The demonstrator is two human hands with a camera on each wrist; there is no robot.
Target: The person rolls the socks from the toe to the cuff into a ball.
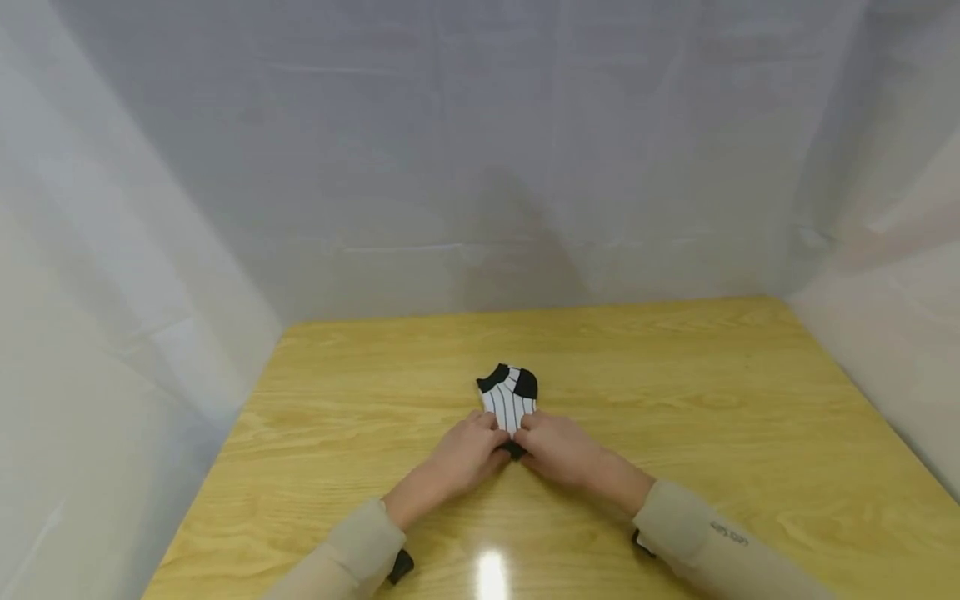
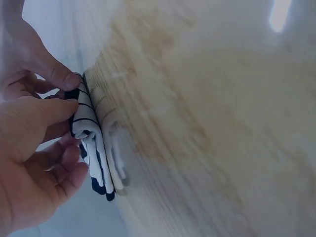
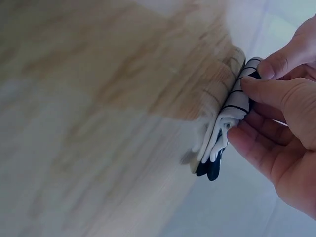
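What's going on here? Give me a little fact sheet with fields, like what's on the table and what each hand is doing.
Item: striped sock, white with black lines, black toe and heel, folded
Surface: wooden table
Left hand: pinches the sock's near end, thumb on top
Right hand: pinches the same end beside the left
Clothing: beige sleeves
Surroundings: white sheets on three sides

Soft, even light filled the head view. Glare sat near the desk [image 1: 675, 400] front edge. Both wrist views showed the desk blurred.
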